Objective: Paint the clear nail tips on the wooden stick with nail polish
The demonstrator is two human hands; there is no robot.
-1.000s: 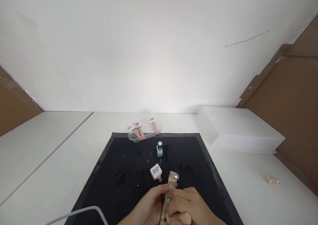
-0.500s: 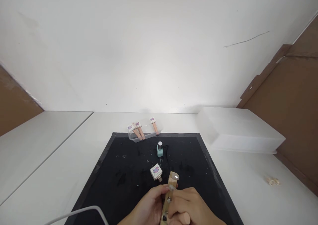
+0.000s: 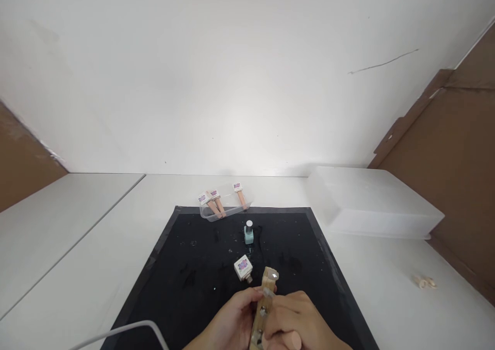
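Low in the head view, my left hand (image 3: pixel 236 319) is wrapped round a wooden strip (image 3: pixel 264 304) that carries small clear and dark pieces. Fingers of my right hand (image 3: pixel 296 316) are closed round a pink handle (image 3: pixel 294 340) against the strip's right side; the handle's other end is hidden. A white square bottle (image 3: pixel 243 267) with a floral label lies just beyond the strip. Farther back, a teal bottle (image 3: pixel 248 234) with a silver cap stands on the black mat (image 3: pixel 201 257).
A clear tray (image 3: pixel 211 217) at the mat's back edge holds several labelled bottles with pink handles. A white box (image 3: pixel 382 203) sits at the right, small beige rings (image 3: pixel 424 282) nearer. A white cable (image 3: pixel 116 331) curves at front left.
My right hand and the pink handle have shifted slightly, with the handle's end a little farther right. Dark pieces on the strip show more. My left hand has stayed put.
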